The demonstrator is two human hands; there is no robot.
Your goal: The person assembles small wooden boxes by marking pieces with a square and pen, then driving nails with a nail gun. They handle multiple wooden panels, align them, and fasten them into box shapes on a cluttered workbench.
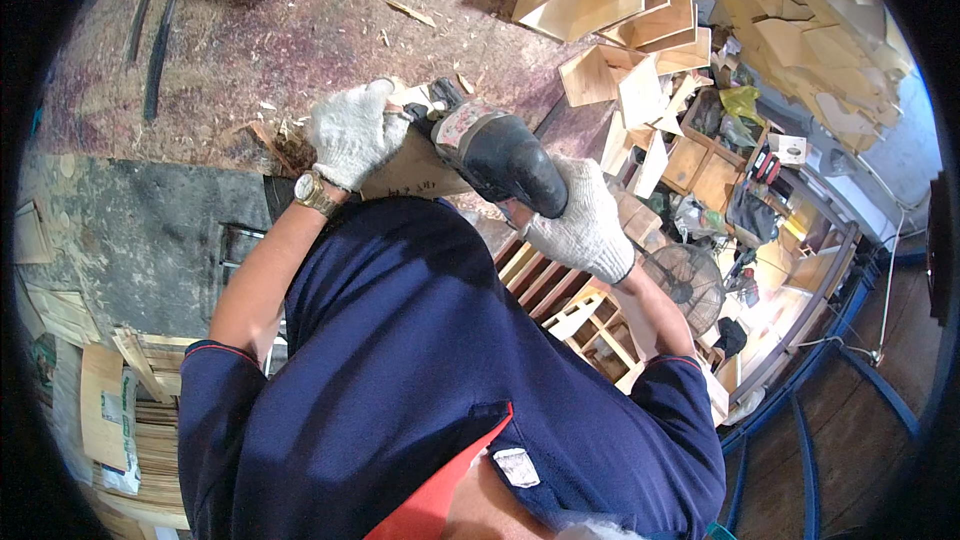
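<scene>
My left hand (352, 132), in a white knit glove with a wristwatch at the wrist, presses down on a pale wooden board (412, 175) held in front of my chest. My right hand (585, 228), also in a white glove, grips the handle of a black power tool (500, 152). The tool's nose points at the board, right beside my left fingers. My dark blue shirt hides the lower part of the board.
Sawdust and wood chips cover the work surface (250, 40) ahead. Stacks of open plywood boxes (620, 10) lie at the upper right. A round fan (690, 285) and wooden frames stand on the right. Thin wood sheets (140, 410) pile up at the lower left.
</scene>
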